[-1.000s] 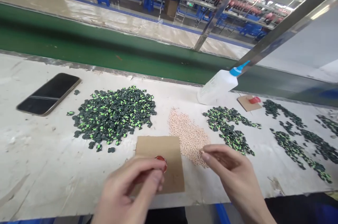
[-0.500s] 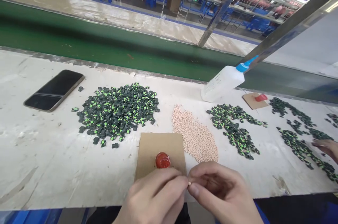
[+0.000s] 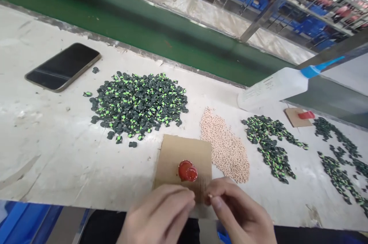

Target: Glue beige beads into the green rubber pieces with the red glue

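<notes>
My right hand (image 3: 241,209) pinches a tiny pale pink bead (image 3: 210,196) between thumb and index finger. A short gap to the left, my left hand (image 3: 161,213) has its fingers pressed together; whatever they may hold is hidden and the hand is slightly blurred. Just beyond both hands lies a brown cardboard square (image 3: 184,146) carrying a wet-looking red blob (image 3: 188,170). Right of the card spreads a heap of similar pale beads (image 3: 225,144). A big pile of small dark pieces with bright green marks (image 3: 140,102) sits at the upper left of the card.
A phone (image 3: 63,66) lies at the far left. A white squeeze bottle with blue nozzle (image 3: 273,87) leans behind the beads. More dark-green pieces (image 3: 271,146) lie rightward, near a second card (image 3: 294,117) with a red cap-like item. A green strip (image 3: 161,41) runs behind the table.
My hands, touching at the bead before, are now slightly apart, with the bead in the right one. The view has tilted and shifted. Another person's hand at the right edge has left view.
</notes>
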`<state>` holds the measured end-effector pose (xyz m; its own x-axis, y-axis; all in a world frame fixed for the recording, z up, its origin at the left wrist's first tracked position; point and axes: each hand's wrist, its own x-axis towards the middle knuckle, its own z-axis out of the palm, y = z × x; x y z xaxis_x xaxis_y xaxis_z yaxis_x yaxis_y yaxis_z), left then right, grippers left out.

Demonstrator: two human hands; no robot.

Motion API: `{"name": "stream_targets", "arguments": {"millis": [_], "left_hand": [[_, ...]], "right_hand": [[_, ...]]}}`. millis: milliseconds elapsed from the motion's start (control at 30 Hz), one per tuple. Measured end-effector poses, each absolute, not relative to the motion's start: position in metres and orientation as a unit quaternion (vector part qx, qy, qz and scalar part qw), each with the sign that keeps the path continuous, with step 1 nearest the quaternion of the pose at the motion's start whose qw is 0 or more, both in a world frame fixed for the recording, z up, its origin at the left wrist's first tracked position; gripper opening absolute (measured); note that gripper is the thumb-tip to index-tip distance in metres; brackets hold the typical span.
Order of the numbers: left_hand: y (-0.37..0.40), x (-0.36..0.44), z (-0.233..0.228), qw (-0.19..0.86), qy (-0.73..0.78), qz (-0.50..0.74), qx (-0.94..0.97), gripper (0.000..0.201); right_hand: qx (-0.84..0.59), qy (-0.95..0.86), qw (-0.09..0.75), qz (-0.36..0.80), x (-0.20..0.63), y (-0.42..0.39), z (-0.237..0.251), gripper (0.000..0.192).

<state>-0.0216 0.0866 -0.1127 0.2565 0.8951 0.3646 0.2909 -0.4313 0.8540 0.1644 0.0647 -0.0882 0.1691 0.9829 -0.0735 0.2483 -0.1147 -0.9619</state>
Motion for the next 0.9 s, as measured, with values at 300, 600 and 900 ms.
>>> {"name": "stream_targets", "arguments": {"millis": [300,600,900], "left_hand": [[0.094,-0.033,-0.126,0.332,0.472,0.418,0.701,0.023],[0.096,-0.029,-0.128,0.327,0.48,0.426,0.694,0.019],[0.097,-0.033,-0.111,0.451,0.467,0.434,0.625,0.027]], "right_hand": [[-0.626,-0.624,0.361,0.298,0.165,0.072,-0.105,0.017],[-0.632,-0.638,0.334,0.286,0.163,0.074,-0.104,0.017],[-0.608,-0.393,0.454,0.52,0.167,0.073,-0.089,0.009]]}}
